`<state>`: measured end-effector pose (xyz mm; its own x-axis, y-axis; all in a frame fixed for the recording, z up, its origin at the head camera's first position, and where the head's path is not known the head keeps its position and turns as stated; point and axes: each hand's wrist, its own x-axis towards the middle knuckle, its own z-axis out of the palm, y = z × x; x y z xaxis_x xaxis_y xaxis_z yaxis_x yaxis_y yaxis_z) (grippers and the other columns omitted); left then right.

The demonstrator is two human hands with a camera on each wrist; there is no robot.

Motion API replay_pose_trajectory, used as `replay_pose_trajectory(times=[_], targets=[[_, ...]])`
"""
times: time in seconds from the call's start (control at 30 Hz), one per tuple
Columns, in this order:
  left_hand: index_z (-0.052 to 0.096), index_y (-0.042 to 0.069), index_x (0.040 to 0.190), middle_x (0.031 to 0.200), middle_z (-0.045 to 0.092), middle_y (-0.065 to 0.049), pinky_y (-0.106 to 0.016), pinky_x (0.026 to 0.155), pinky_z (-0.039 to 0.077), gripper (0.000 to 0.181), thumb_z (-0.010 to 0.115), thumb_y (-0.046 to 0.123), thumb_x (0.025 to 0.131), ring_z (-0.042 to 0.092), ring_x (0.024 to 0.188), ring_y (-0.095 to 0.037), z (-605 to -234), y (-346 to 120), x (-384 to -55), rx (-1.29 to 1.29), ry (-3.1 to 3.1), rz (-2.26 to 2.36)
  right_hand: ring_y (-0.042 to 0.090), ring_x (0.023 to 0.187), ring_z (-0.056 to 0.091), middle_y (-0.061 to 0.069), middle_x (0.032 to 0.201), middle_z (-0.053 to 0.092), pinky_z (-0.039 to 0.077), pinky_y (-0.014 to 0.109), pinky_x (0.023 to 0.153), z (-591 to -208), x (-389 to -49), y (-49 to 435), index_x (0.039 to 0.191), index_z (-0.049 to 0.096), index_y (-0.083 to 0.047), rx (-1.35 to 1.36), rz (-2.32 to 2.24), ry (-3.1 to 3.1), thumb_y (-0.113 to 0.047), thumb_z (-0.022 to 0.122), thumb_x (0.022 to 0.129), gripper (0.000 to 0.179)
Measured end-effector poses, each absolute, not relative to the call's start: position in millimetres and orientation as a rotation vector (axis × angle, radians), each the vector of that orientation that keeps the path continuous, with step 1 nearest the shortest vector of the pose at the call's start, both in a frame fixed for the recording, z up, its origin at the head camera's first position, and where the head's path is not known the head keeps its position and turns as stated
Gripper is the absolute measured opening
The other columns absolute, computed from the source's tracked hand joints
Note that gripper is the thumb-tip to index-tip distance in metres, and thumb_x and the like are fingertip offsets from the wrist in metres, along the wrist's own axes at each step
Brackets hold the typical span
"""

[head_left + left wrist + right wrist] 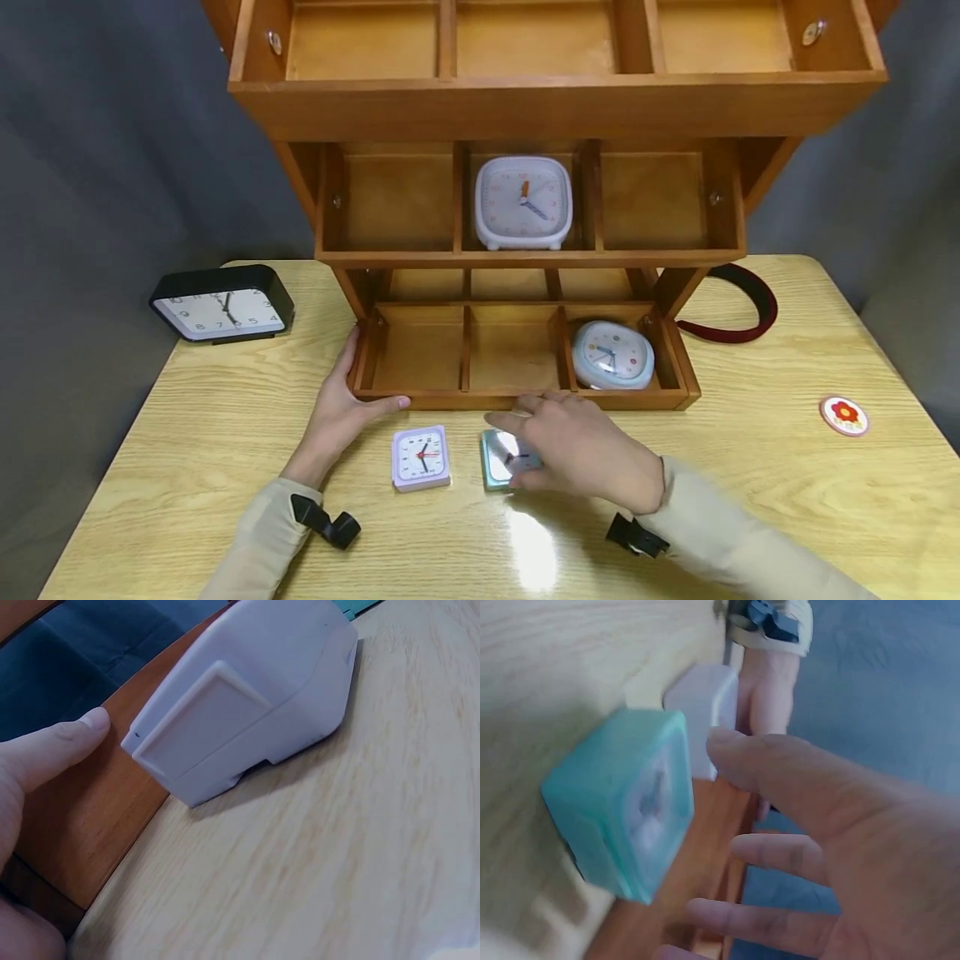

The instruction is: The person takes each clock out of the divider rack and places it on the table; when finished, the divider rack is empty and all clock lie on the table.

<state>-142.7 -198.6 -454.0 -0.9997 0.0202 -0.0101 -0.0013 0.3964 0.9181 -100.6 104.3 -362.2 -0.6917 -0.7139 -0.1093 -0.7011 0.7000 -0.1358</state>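
Note:
My left hand point(337, 421) rests around the front left corner of the bottom wooden drawer point(408, 401), thumb stretched along its front, fingers along its side. In the left wrist view the straight thumb lies against the wood beside a lavender square clock point(247, 697). My right hand point(588, 454) hovers with spread fingers over a small teal square clock point(495, 471), covering its right part in the head view. The right wrist view shows a gap between the fingers and that clock. A pale blue round-cornered clock point(613, 357) lies in the drawer's right compartment.
Above, the middle drawer point(660, 258) is pulled out with a white clock point(523, 204) inside, and the top drawer point(555, 108) juts out furthest. On the table are a black clock point(225, 308) at left, a dark red headband point(765, 304) and a flower badge point(844, 415) at right.

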Motion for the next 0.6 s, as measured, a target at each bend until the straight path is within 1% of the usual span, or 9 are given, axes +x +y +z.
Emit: replay_pose_trajectory(times=[0.07, 0.17, 0.23, 0.3, 0.37, 0.43, 0.47, 0.6], targets=[[0.006, 0.028, 0.156, 0.162, 0.016, 0.001, -0.046, 0.121, 0.021, 0.124, 0.091, 0.024, 0.066, 0.024, 0.147, -0.026, -454, -198, -142, 0.017, 2.612, 1.709, 0.031, 0.111, 0.062, 0.009, 0.126, 0.065, 0.057, 0.046, 0.083, -357, -102, 110, 0.133, 0.059, -0.021, -1.118, -0.166, 2.764, -0.048, 0.077, 0.077, 0.065], [0.005, 0.027, 0.156, 0.163, 0.015, 0.0, -0.046, 0.121, 0.021, 0.122, 0.09, 0.022, 0.068, 0.023, 0.148, -0.027, -451, -197, -141, 0.015, 2.599, 1.708, 0.026, 0.1, 0.065, 0.007, 0.122, 0.065, 0.058, 0.039, 0.074, -349, -104, 122, 0.132, 0.06, -0.02, -1.082, -0.23, 2.788, -0.044, 0.079, 0.076, 0.064], [0.005, 0.022, 0.157, 0.163, 0.014, -0.004, -0.046, 0.121, 0.021, 0.121, 0.088, 0.018, 0.069, 0.023, 0.148, -0.029, -441, -193, -138, 0.017, 2.584, 1.711, 0.022, 0.092, 0.066, 0.005, 0.117, 0.066, 0.057, 0.035, 0.067, -345, -106, 131, 0.131, 0.061, -0.02, -1.079, -0.253, 2.821, -0.041, 0.081, 0.075, 0.063], [0.004, 0.022, 0.157, 0.163, 0.014, -0.003, -0.046, 0.121, 0.021, 0.121, 0.088, 0.019, 0.069, 0.023, 0.147, -0.029, -442, -192, -138, 0.024, 2.579, 1.717, 0.023, 0.092, 0.067, 0.007, 0.119, 0.066, 0.058, 0.037, 0.067, -342, -108, 142, 0.131, 0.061, -0.021, -1.055, -0.274, 2.845, -0.039, 0.081, 0.075, 0.063], [0.004, 0.023, 0.157, 0.163, 0.015, -0.003, -0.046, 0.121, 0.021, 0.122, 0.089, 0.02, 0.069, 0.024, 0.147, -0.028, -443, -192, -139, 0.024, 2.581, 1.708, 0.026, 0.095, 0.067, 0.009, 0.122, 0.065, 0.058, 0.042, 0.071, -339, -109, 152, 0.132, 0.06, -0.022, -1.03, -0.276, 2.869, -0.038, 0.081, 0.075, 0.063], [0.005, 0.028, 0.157, 0.162, 0.016, 0.0, -0.046, 0.12, 0.022, 0.123, 0.09, 0.024, 0.068, 0.025, 0.147, -0.027, -450, -195, -141, 0.035, 2.597, 1.707, 0.027, 0.095, 0.067, 0.01, 0.123, 0.064, 0.058, 0.043, 0.071, -337, -111, 162, 0.132, 0.06, -0.021, -0.999, -0.274, 2.892, -0.037, 0.081, 0.076, 0.062], [0.004, 0.031, 0.156, 0.162, 0.016, 0.001, -0.046, 0.12, 0.022, 0.124, 0.09, 0.026, 0.067, 0.025, 0.147, -0.026, -456, -197, -143, 0.038, 2.608, 1.704, 0.029, 0.097, 0.066, 0.012, 0.125, 0.063, 0.058, 0.045, 0.073, -336, -113, 166, 0.132, 0.06, -0.02, -0.988, -0.28, 2.902, -0.036, 0.081, 0.076, 0.062], [0.005, 0.03, 0.156, 0.162, 0.017, 0.001, -0.046, 0.12, 0.022, 0.124, 0.09, 0.025, 0.066, 0.026, 0.146, -0.026, -456, -199, -143, 0.058, 2.609, 1.72, 0.027, 0.094, 0.066, 0.014, 0.122, 0.063, 0.057, 0.043, 0.074, -333, -120, 183, 0.131, 0.061, -0.012, -0.976, -0.312, 2.944, -0.029, 0.083, 0.076, 0.062]])
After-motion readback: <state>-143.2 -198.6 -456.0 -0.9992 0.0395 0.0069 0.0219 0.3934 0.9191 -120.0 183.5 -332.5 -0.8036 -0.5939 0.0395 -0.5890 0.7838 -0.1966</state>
